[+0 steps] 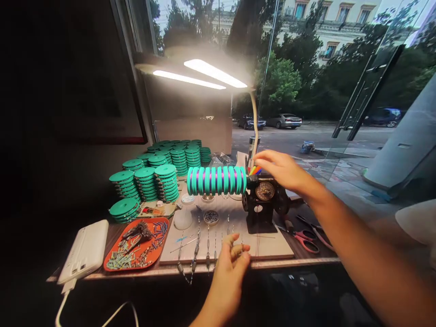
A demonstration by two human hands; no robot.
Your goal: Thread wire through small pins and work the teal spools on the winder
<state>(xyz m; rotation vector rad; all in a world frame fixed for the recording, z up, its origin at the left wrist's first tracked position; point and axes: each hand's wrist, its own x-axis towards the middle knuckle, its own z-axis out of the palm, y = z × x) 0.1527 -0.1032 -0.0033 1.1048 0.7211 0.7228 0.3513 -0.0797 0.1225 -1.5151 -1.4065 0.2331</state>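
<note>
Right hand (281, 169) raised, forearm slanting in from the lower right; back of hand up, fingers stretched leftward above the black winding machine (261, 220). Cannot tell whether its fingertips pinch anything; the thumb is hidden.

Left hand (233, 259) low, at the front edge of the pale board (282, 249). Forearm rises from bottom centre, wrist bent slightly right, fingers curled in toward the thumb. Whether they close on a thread, cannot tell.

Row of teal reels (213, 180), purple showing between them, sits level on the machine's left side, above the board, left of the right hand's fingertips. Strings of weights (208, 259) hang over the board's edge, just left of the left hand. Stacked reels (165, 181) stand farther left, behind the orange tray (152, 259).
</note>
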